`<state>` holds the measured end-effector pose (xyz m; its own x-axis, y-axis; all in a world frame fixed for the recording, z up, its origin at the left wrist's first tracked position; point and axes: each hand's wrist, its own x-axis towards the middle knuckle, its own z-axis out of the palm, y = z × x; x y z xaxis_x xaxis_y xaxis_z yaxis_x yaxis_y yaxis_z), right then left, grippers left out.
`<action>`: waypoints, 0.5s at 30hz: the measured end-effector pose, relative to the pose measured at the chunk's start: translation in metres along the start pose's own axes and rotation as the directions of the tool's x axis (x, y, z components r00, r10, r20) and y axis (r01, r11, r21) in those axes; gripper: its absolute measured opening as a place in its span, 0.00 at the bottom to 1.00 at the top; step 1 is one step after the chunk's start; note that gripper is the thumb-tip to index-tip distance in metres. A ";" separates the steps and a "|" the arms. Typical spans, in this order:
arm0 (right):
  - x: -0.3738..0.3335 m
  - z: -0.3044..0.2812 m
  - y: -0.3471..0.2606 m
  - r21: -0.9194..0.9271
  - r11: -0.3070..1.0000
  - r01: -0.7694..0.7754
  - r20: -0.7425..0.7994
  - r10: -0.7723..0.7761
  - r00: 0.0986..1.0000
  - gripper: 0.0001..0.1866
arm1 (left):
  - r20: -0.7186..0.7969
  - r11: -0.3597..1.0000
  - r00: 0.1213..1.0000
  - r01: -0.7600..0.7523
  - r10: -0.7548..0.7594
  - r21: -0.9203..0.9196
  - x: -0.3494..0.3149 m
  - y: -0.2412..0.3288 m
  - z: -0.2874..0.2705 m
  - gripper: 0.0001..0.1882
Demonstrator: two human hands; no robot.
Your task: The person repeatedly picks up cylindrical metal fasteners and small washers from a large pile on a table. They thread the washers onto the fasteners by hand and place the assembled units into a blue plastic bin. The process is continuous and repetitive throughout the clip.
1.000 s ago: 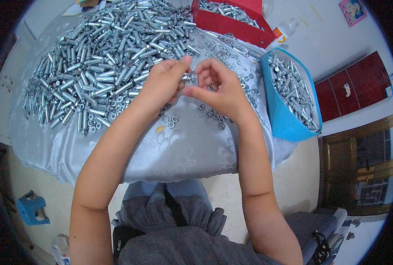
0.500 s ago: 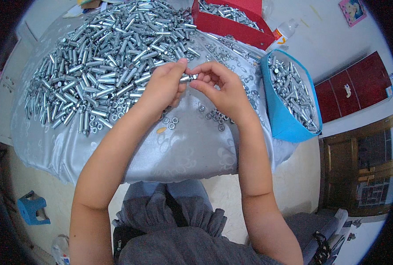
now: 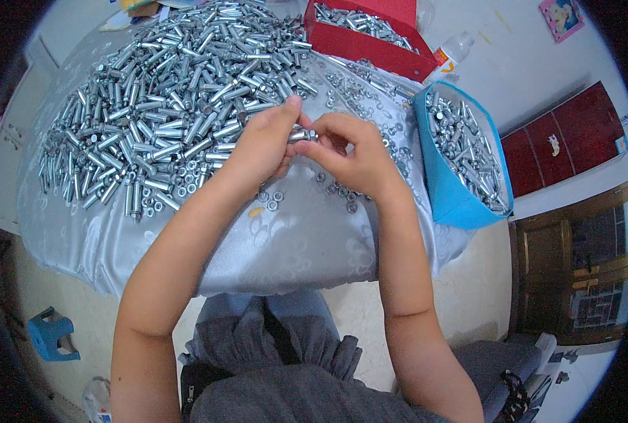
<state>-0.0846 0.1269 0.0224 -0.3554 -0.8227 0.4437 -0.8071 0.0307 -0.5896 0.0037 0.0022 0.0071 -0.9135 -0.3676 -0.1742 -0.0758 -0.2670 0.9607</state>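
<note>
Between my two hands is a shiny metal expansion bolt (image 3: 300,136), pointing right. My left hand (image 3: 263,141) is closed around its body, which my fingers mostly hide. With thumb and forefinger, my right hand (image 3: 350,149) pinches the bolt's right end, where a nut or washer seems to sit; the detail is too small to tell. A large heap of similar expansion bolts (image 3: 166,106) covers the table's left and far side, beside my left hand. Loose nuts (image 3: 273,201) lie below my hands, and small washers (image 3: 393,134) are scattered to the right.
A silvery tablecloth (image 3: 293,254) covers the table. At the right edge stands a blue bin (image 3: 462,201) full of bolts; behind it are a red box (image 3: 370,53) of bolts and a plastic bottle (image 3: 456,49). A blue stool (image 3: 49,335) is on the floor at left.
My right thumb and forefinger have shifted slightly around the bolt's end, and the right hand sits a little lower. My left hand keeps its grip on the bolt.
</note>
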 end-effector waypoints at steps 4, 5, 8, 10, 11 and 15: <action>-0.004 0.000 0.003 0.122 0.960 -0.254 0.140 0.236 0.962 0.15 | -0.015 1.000 1.000 -0.020 0.020 -0.002 0.002 -0.003 0.003 0.22; -0.004 -0.001 0.001 0.122 0.934 -0.335 0.177 0.312 0.933 0.15 | 0.005 1.000 1.000 -0.005 0.005 0.007 0.001 -0.002 0.003 0.22; -0.003 -0.004 -0.005 0.023 0.971 -0.237 0.139 0.231 0.963 0.16 | 0.036 0.999 0.998 0.042 -0.043 0.023 -0.004 0.003 0.002 0.22; -0.002 -0.003 -0.007 -0.013 0.991 -0.135 0.081 0.136 0.987 0.18 | 0.020 0.997 0.997 0.080 -0.080 0.014 -0.002 0.001 0.002 0.22; -0.001 0.000 -0.005 0.005 0.992 -0.125 0.054 0.124 0.991 0.19 | 0.050 0.994 0.992 0.112 -0.112 0.011 -0.003 0.004 0.002 0.22; -0.003 0.003 -0.003 0.184 0.870 -0.457 0.191 0.424 0.885 0.19 | 0.024 0.994 0.995 -0.102 0.101 0.030 0.004 -0.010 0.005 0.21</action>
<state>-0.0800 0.1274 0.0204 -0.5665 -0.8240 0.0137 -0.4534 0.2977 -0.8401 -0.0014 0.0079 -0.0021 -0.9260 -0.3707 -0.0712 0.0052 -0.2010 0.9796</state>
